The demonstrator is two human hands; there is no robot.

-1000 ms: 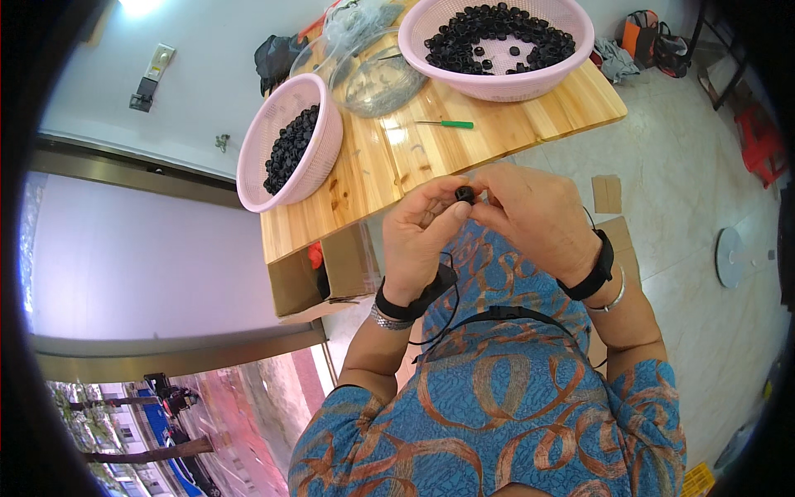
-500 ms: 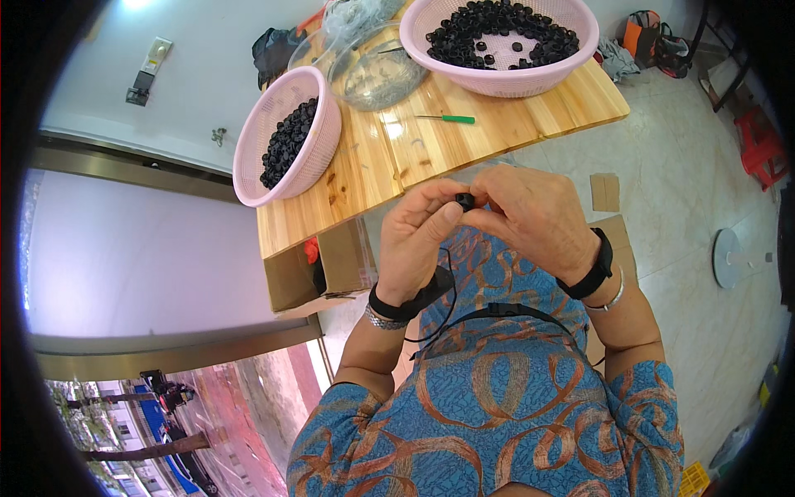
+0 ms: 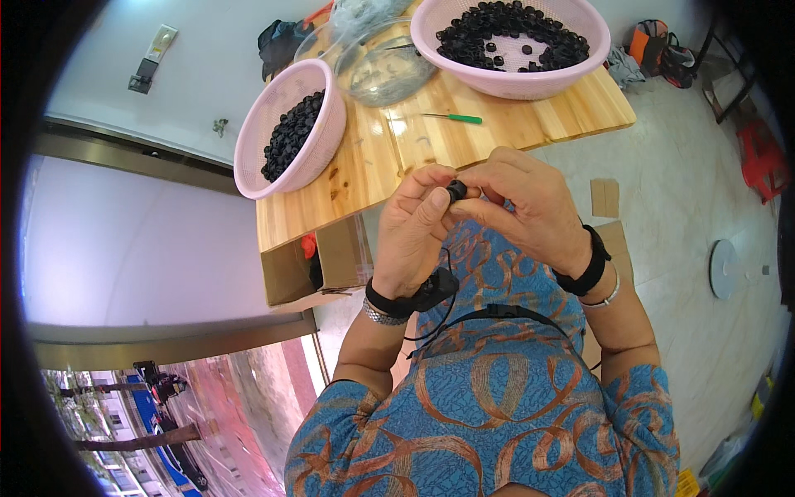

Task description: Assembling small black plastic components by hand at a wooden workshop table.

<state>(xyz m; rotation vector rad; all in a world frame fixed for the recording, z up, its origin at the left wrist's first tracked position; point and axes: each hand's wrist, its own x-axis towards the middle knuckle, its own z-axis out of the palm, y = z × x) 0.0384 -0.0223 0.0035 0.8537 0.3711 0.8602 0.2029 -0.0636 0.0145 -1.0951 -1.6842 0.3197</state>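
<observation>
Wooden table (image 3: 530, 124) up top, with two pink mesh baskets full of black caps: one at 12 o'clock (image 3: 513, 79), one at 10 (image 3: 286, 128). Below them, left hand (image 3: 418, 228) and right hand (image 3: 522, 207) meet fingertip to fingertip, both pinched shut around one small black cap (image 3: 456, 190).

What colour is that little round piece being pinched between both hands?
Black. The small round piece shows best in the head view, held between the left hand and right hand.

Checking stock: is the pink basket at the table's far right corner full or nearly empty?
Partly full: black caps ring the pink basket, with bare mesh showing at its centre.
</observation>
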